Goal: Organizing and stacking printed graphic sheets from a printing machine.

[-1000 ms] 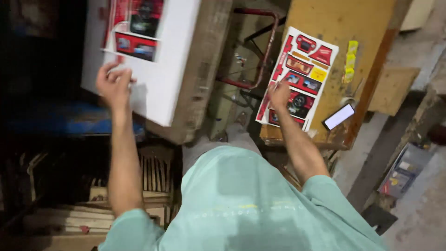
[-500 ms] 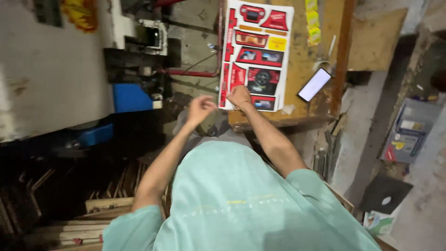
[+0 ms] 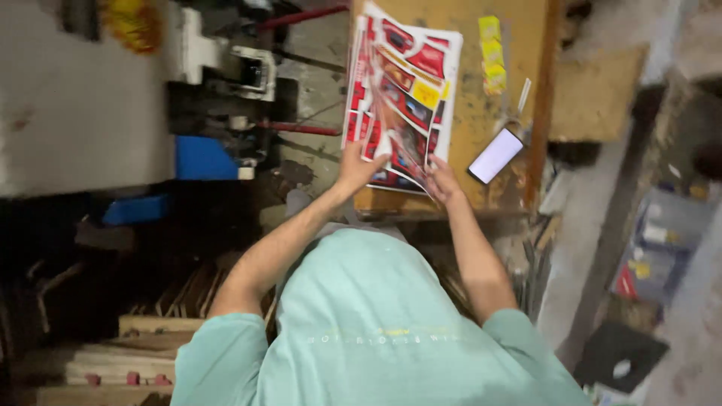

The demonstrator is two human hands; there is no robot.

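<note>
A stack of red, white and yellow printed sheets [image 3: 410,83] lies on a worn yellow wooden table [image 3: 466,128]. My left hand [image 3: 355,167] grips the near left edge of the stack. My right hand [image 3: 442,180] holds the near right corner, and the top sheet is bowed upward between the two hands. The image is blurred, so the fingers show only roughly. My green shirt fills the bottom of the view.
A phone [image 3: 495,155] with a lit screen lies on the table right of the sheets, with yellow tags [image 3: 492,51] farther back. A grey machine [image 3: 83,98] with a blue part [image 3: 201,158] stands at the left. Wooden pallets [image 3: 135,346] lie lower left.
My left hand has come from the white sheet on the machine at the left across to the printed stack. Both hands now hold the stack, and its top sheet has lifted.
</note>
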